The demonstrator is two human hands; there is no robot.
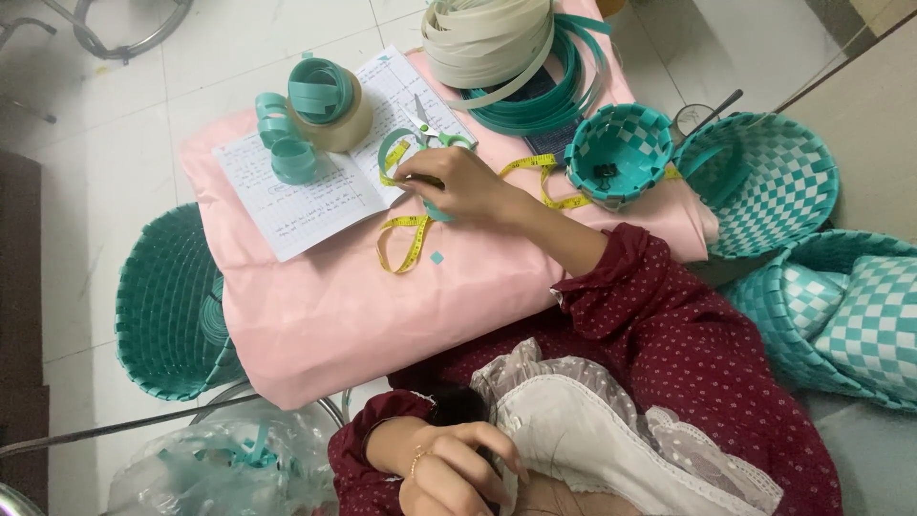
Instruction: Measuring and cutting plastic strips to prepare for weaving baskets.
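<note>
My right hand [457, 183] reaches over the pink cloth-covered table [315, 306]. Its fingers are closed on a teal plastic strip [390, 151] that curls up beside the hand. A yellow tape measure [406, 239] runs under that hand and loops toward me. Scissors with teal handles [432, 132] lie just beyond the fingers, on an open notebook [306, 191]. My left hand [449, 468] rests low against my chest. Its bent fingers are apart and touch a white lace cloth [592, 440], and it holds nothing.
Teal strip rolls [287, 143] and a tape roll [330, 100] sit on the notebook. Coils of cream and teal strip [506, 57] lie at the far edge. A small woven basket [619, 153] stands at the right. Larger woven baskets [764, 182] [167, 306] flank the table, near a plastic bag [229, 468].
</note>
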